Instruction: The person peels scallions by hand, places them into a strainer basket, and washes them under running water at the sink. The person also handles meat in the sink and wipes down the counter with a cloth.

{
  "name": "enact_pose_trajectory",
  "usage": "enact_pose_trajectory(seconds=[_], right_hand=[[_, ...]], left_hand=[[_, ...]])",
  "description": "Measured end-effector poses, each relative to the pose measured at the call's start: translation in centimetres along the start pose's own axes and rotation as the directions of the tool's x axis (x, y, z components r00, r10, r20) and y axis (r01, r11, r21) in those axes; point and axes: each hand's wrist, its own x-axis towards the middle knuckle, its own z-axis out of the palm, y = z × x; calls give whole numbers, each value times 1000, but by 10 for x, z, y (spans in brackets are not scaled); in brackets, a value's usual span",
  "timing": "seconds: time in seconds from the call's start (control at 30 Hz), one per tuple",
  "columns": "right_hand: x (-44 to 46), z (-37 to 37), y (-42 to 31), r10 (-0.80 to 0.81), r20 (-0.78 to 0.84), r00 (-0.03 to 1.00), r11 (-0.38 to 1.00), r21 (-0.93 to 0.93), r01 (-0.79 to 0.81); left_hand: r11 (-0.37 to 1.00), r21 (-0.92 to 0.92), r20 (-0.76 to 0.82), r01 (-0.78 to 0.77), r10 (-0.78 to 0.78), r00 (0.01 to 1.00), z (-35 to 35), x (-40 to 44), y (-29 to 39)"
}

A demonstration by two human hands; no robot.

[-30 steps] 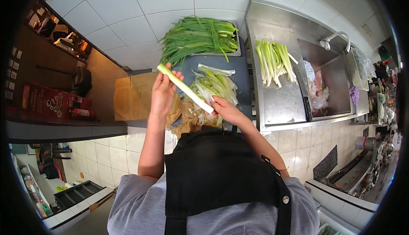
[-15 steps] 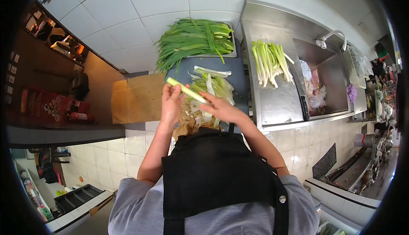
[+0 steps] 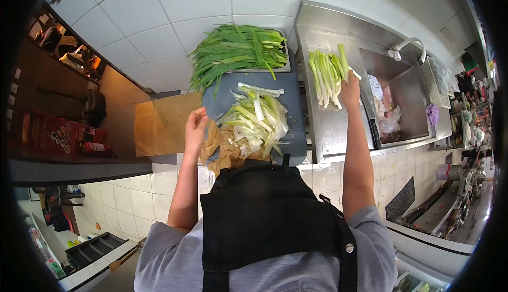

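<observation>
My right hand [image 3: 350, 88] is closed on a pale green leek stalk [image 3: 343, 56] over the steel drainboard, at the right side of a pile of trimmed stalks [image 3: 325, 78]. Nothing is in my left hand [image 3: 197, 122], which hovers left of the grey board with its fingers loosely bent and apart. Peeled leek layers [image 3: 259, 115] lie heaped on the grey board [image 3: 296, 128], with crumpled brown paper [image 3: 241, 149] at their near side. Long green leek leaves [image 3: 233, 54] fill a metal tray [image 3: 287, 62] at the back.
A knife [image 3: 374, 130] lies between the drainboard and the sink basin [image 3: 413, 99], which holds plastic bags [image 3: 390, 117]. A white faucet [image 3: 410, 43] arches over the basin. Flattened cardboard [image 3: 164, 122] is left of the board. A purple scrubber [image 3: 432, 113] rests at the sink's right edge.
My right hand has carried the stalk from over the board to the drainboard pile on the right. My left hand has let go of it and moved slightly left and down.
</observation>
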Motion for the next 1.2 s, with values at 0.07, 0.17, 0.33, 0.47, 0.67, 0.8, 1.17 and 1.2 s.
enact_pose_trajectory(seconds=[0.07,0.17,0.33,0.47,0.67,0.8,1.17,1.2], right_hand=[[5,1,-9,26,66,997,994,-106,-19],[-16,10,-48,-361,-67,930,918,149,367],[-60,61,-103,-473,369,800,855,411,316],[-61,101,-109,-244,739,628,967,234,101],[-43,139,-114,-139,842,520,988,81,133],[-44,165,-105,-118,921,372,993,119,21],[-113,138,-92,-303,936,177,947,275,167],[-123,138,-95,-334,915,226,939,300,169]], left_hand=[[981,194,-10,10,-9,1000,-13,-1,-16],[715,698,-48,43,-13,999,-25,-16,-27],[762,639,107,101,-218,970,-43,-32,-89],[568,821,174,64,-354,919,-32,-53,-105],[428,902,182,-56,-258,949,21,-88,-96],[377,926,97,4,-246,964,49,-94,-93],[851,525,181,9,-122,976,70,-63,-94],[849,529,185,8,-125,975,75,-60,-95]])
